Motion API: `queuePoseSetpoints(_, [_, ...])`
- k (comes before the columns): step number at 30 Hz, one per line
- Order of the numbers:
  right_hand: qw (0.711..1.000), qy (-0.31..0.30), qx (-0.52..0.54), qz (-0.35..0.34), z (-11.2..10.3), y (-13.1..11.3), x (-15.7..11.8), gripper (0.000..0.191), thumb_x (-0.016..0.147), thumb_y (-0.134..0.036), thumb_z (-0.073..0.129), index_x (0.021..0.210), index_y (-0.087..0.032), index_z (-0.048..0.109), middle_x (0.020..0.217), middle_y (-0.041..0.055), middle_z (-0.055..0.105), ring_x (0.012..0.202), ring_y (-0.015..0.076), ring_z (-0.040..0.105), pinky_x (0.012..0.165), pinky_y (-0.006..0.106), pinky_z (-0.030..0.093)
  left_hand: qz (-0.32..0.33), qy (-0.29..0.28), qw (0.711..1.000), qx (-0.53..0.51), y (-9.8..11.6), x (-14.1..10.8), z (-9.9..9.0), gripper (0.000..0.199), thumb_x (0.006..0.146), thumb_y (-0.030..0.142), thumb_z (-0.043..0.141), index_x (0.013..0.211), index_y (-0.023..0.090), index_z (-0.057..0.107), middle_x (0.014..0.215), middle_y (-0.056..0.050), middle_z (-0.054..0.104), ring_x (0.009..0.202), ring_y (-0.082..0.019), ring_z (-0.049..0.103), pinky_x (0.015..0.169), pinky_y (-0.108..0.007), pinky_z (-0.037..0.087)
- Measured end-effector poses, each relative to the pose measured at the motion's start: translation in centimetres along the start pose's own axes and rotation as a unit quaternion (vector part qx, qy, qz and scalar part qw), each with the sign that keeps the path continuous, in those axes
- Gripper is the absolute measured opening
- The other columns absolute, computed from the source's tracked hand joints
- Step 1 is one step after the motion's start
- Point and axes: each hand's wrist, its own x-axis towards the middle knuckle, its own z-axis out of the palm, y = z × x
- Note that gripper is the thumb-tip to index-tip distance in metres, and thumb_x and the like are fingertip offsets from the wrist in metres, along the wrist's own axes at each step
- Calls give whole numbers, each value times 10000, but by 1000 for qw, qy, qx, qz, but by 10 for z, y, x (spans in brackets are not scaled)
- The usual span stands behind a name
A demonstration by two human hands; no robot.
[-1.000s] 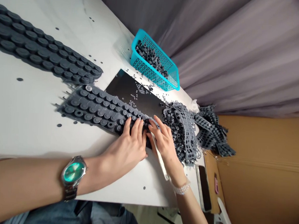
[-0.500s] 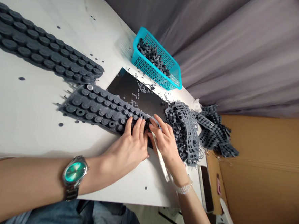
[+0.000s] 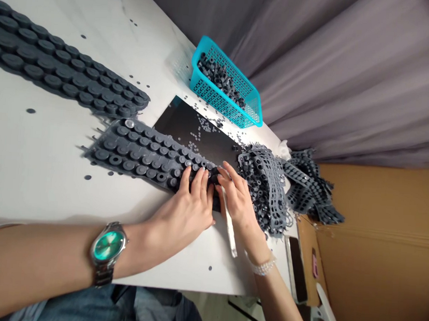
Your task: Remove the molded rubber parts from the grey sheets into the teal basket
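Observation:
A dark grey rubber-like strip (image 3: 136, 157) with rows of round knobs lies on the white table in front of me. My left hand (image 3: 186, 205) rests on its right part, fingers stretched out over the knobs and pressing down. Close beside it, my right hand (image 3: 236, 198) is closed around a slim white stick-like tool (image 3: 230, 231). The tool's rear end points toward me; its working tip is hidden by my fingers, over the strip's right end. Just right of that hand lies a heap of small dark ring-shaped pieces (image 3: 258, 194), partly covered by perforated grey webbing (image 3: 273, 178).
A longer knobbed strip (image 3: 70, 76) extends to the upper left. Behind my hands, a black sheet (image 3: 187, 122) carries scattered small discs. A turquoise basket (image 3: 218, 100) holds similar dark pieces. More webbing (image 3: 314, 186) and a phone-like dark slab (image 3: 295, 269) lie right.
The white tool has swung slightly, its rear end now a little further left and more upright. My right fingers have shifted slightly right. My left hand stays in place on the strip.

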Motion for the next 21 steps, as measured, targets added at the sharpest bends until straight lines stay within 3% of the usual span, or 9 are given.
queuePoseSetpoints(4, [980, 125, 18, 156, 2, 11, -6, 270, 998, -200, 389, 1237, -218, 514, 1390, 161, 539, 1326, 229, 495, 1032, 472, 473, -13, -9, 1000, -16, 0, 0, 1, 646, 918, 460, 514, 1355, -15, 515, 1376, -331, 499, 1342, -414, 445, 1102, -614, 304])
queuePoseSetpoints(7, [968, 121, 24, 218, -3, 16, -12, 242, 995, -273, 424, 1204, -221, 533, 1330, 153, 595, 1385, 265, 427, 1031, 517, 466, -13, -10, 1000, -17, 1, 0, 1, 694, 908, 501, 515, 1367, -18, 498, 1382, -340, 486, 1350, -419, 432, 1103, -613, 302])
queuePoseSetpoints(10, [980, 80, 18, 183, -9, 11, -17, 189, 980, -262, 466, 1134, -215, 565, 1366, 147, 577, 1437, 284, 341, 1039, 525, 453, -10, -3, 1000, -3, 1, -1, 0, 711, 905, 504, 519, 1377, -26, 481, 1385, -357, 467, 1345, -432, 431, 1093, -618, 310])
queuePoseSetpoints(16, [999, 37, 4, 34, -10, -12, -16, 213, 956, -151, 491, 1144, -226, 558, 1274, 119, 656, 1375, 252, 448, 1008, 483, 462, -15, 4, 1000, 20, 2, -1, 0, 631, 913, 410, 531, 1355, -39, 502, 1392, -341, 471, 1343, -415, 442, 1091, -577, 340])
queuePoseSetpoints(21, [1000, 12, -1, -11, -10, -11, -14, 257, 953, -144, 497, 1192, -220, 556, 1280, 119, 656, 1356, 243, 474, 999, 457, 466, -12, 12, 1000, 20, 2, -1, 4, 571, 907, 339, 529, 1324, -51, 532, 1381, -346, 485, 1332, -418, 457, 1078, -586, 351])
